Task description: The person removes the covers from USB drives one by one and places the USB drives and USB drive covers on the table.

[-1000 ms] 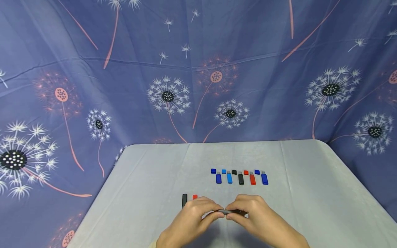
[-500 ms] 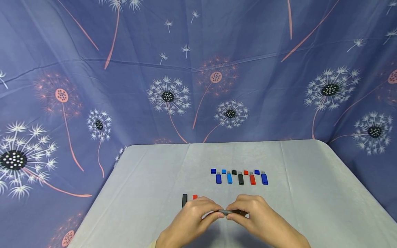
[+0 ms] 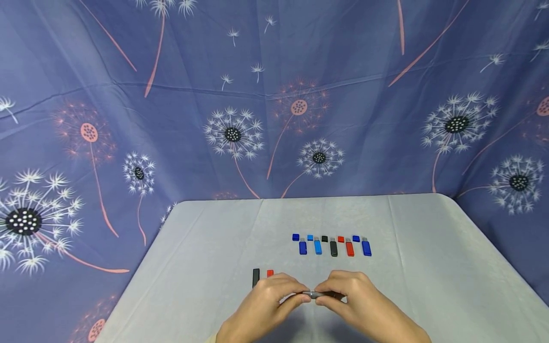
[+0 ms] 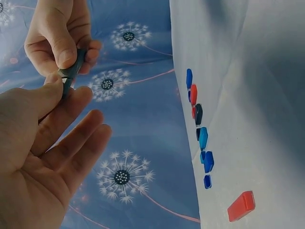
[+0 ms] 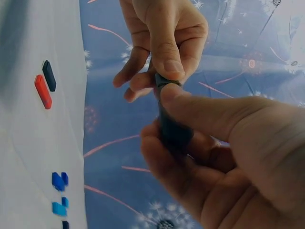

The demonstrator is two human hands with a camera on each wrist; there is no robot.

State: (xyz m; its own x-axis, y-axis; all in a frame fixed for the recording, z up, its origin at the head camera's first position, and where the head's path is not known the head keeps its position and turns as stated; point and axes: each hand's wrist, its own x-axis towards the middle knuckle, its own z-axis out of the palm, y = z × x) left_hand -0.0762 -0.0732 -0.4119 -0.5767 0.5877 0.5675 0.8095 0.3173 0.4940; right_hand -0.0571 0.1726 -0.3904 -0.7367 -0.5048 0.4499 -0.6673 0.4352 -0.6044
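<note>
A black USB flash drive (image 5: pixel 175 126) is held between both hands above the near part of the table. My left hand (image 3: pixel 268 300) pinches its cap (image 4: pixel 67 90) between thumb and index finger, the other fingers loosely extended. At the body's far end, my right hand (image 3: pixel 358 295) grips with thumb and curled fingers. A sliver of silver metal connector (image 4: pixel 65 79) shows between cap and body. Behind the left hand lie a black flash drive (image 3: pixel 256 277) and a red flash drive (image 3: pixel 270 273), both partly hidden in the head view.
Farther back on the white-covered table (image 3: pixel 214 238) is a row of uncapped flash drives: dark blue (image 3: pixel 302 247), light blue (image 3: pixel 318 247), black (image 3: pixel 333 248), red (image 3: pixel 350 248) and blue (image 3: pixel 366 247). Each has a matching cap at its upper left. A dandelion-print curtain (image 3: pixel 180 133) hangs behind.
The right hand has shifted slightly right, away from the left. Bright metal now shows between the cap and body of the held flash drive. The drives on the table stay put.
</note>
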